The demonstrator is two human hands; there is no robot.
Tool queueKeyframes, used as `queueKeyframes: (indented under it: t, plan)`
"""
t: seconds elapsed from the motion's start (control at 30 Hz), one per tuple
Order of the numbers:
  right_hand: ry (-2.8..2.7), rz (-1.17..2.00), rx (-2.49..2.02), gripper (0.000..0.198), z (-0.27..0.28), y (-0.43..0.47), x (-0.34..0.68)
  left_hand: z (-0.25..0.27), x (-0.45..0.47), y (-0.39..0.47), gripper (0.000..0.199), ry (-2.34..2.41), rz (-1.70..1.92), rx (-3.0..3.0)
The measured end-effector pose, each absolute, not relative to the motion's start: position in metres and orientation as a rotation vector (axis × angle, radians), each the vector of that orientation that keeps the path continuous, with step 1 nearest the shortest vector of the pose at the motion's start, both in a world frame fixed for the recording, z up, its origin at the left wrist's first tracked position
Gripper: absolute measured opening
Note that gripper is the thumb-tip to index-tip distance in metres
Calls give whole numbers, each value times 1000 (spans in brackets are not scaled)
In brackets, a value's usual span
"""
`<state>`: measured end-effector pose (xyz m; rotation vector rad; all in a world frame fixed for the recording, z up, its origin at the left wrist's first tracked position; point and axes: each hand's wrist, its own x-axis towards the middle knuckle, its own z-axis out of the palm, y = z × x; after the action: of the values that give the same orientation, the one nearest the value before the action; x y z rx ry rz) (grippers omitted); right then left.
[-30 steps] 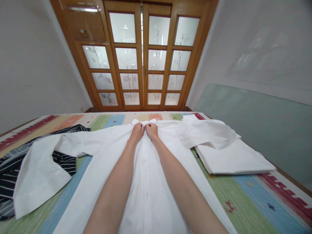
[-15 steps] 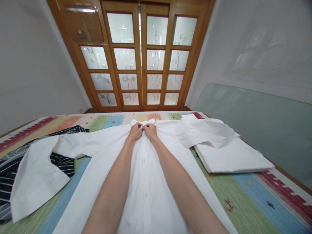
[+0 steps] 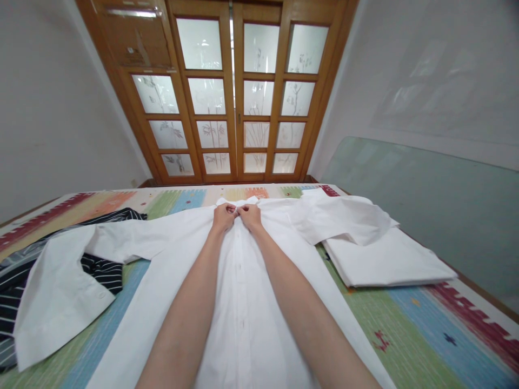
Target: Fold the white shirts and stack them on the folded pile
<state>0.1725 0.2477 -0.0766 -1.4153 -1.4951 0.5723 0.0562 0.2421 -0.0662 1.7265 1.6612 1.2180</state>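
Note:
A white long-sleeved shirt [image 3: 259, 302] lies spread out, front side up, its collar at the far end and its button strip running down the middle. Just below the collar, my left hand [image 3: 224, 216] pinches the cloth of the front strip. Right beside it, my right hand [image 3: 248, 215] pinches the same spot, fingertips almost touching those of the left. Whatever small part of the shirt sits between the fingertips is too small to make out. The left sleeve reaches out over a striped garment; the right one is bent over folded white cloth.
A black garment with white stripes [image 3: 101, 270] lies at the left. Folded white cloth [image 3: 393, 262] rests at the right. Beneath everything is a colourful patterned cover [image 3: 405, 335]. A greenish panel [image 3: 425, 200] stands along the right wall, and wooden glass-paned doors [image 3: 239, 124] close the far end.
Both hands stay pinched at the collar end, with only a slight shift of the left fingers. The shirt and the other cloths lie as before.

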Motion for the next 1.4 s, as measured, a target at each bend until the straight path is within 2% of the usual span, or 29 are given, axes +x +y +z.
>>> queueKeyframes:
  t: [0.5,0.83,1.4]
  plan:
    - [-1598,572,-1489,31,-73,249,173,-63,60,236,18,1763,1161,1884]
    - [-1655,552,-1490,28,-76,255,173,-63,74,235,24,2007,972,2120]
    - [-1581,535,-1493,30,-77,252,170,-64,72,240,25,1946,1064,1953]
